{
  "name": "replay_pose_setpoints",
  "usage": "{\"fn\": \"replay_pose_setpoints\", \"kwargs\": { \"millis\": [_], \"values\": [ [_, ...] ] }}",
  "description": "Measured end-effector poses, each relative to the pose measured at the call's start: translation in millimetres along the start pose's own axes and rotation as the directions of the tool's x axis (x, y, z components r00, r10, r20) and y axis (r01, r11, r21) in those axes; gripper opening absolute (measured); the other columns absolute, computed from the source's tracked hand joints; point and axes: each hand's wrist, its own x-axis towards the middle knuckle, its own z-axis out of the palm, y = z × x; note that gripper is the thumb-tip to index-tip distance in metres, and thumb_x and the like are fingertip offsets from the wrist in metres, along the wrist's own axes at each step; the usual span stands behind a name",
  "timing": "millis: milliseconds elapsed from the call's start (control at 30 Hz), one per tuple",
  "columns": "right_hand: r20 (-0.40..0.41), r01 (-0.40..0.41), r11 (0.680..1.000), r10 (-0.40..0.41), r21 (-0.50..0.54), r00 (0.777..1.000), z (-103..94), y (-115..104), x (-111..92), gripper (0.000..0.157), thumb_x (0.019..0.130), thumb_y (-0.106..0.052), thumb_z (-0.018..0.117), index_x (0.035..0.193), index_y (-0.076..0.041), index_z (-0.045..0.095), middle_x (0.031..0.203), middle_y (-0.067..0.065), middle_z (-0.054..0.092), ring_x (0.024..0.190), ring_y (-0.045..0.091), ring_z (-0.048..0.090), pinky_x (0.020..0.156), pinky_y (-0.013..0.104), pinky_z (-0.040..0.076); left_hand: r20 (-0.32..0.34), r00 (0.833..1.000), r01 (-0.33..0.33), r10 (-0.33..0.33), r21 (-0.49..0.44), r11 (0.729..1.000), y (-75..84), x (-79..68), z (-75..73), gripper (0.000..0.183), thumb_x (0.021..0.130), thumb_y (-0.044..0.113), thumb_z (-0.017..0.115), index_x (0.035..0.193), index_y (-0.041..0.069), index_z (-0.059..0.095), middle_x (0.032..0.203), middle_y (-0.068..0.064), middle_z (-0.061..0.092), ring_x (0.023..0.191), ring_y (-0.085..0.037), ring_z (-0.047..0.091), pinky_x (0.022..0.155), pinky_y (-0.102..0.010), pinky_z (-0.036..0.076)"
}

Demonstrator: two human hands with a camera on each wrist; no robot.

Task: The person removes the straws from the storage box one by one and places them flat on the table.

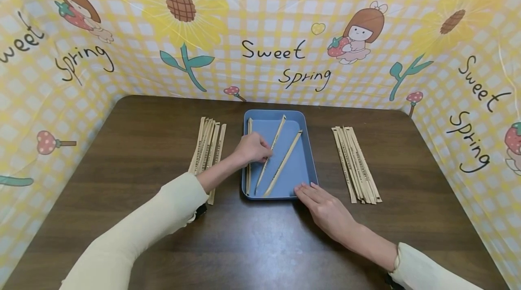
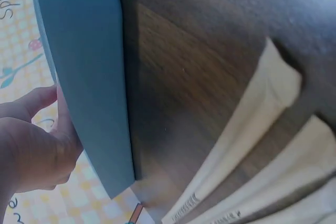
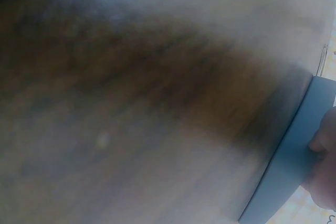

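A shallow blue tray stands mid-table with several slim paper-wrapped straws inside. My left hand reaches over its left side and pinches a slanted straw around its middle. Right of that lies a second slanted straw, and more straws lie along the left wall. My right hand holds the near right corner, fingers over the rim. In the right wrist view a digit of that hand touches the tray's outer wall. The tray wall hides my left fingertips in the left wrist view.
A bundle of wrapped straws lies left of the tray, partly beneath my left forearm. Another bundle lies to the right. The dark wooden table is bordered by a yellow checked cloth at the back and sides.
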Motion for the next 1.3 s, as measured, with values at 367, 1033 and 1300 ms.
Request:
{"fn": "replay_pose_setpoints", "kwargs": {
  "millis": [367,1033,1300],
  "values": [
    [-0.016,0.003,1.0,-0.003,0.001,1.0,-0.7,-1,1,0.048,0.107,-0.008,0.023,0.12,0.009,0.066,0.116,0.02,0.069,0.107,0.031,0.067,0.093,0.046,0.054,0.006,0.999,0.04,-0.039,-0.186,0.982,-10.9,-7.7,-29.1,0.012,0.087,0.005,0.069,0.092,-0.004,0.076,0.097,-0.013,0.072,0.07,-0.017,0.071,0.069,-0.03,0.06],
    [-0.012,0.005,1.0,-0.005,-0.001,1.0,0.0,-1,1,0.048,0.108,-0.009,0.024,0.12,0.008,0.067,0.116,0.02,0.069,0.107,0.031,0.067,0.093,0.045,0.054,-0.075,0.987,0.127,-0.14,-0.154,0.98,-66.5,-33.9,-82.3,0.019,0.09,0.005,0.067,0.102,-0.008,0.073,0.113,-0.022,0.068,0.073,-0.011,0.069,0.071,-0.024,0.059],
    [-0.012,0.008,1.0,-0.008,-0.006,1.0,-0.2,-1,2,0.047,0.108,-0.008,0.024,0.119,0.008,0.067,0.116,0.02,0.069,0.106,0.031,0.068,0.093,0.045,0.054,-0.115,0.978,0.158,-0.173,-0.132,0.979,-86.8,-40.1,-91.4,0.017,0.089,0.005,0.07,0.1,-0.008,0.072,0.111,-0.021,0.066,0.077,-0.014,0.07,0.072,-0.025,0.059]
  ]
}}
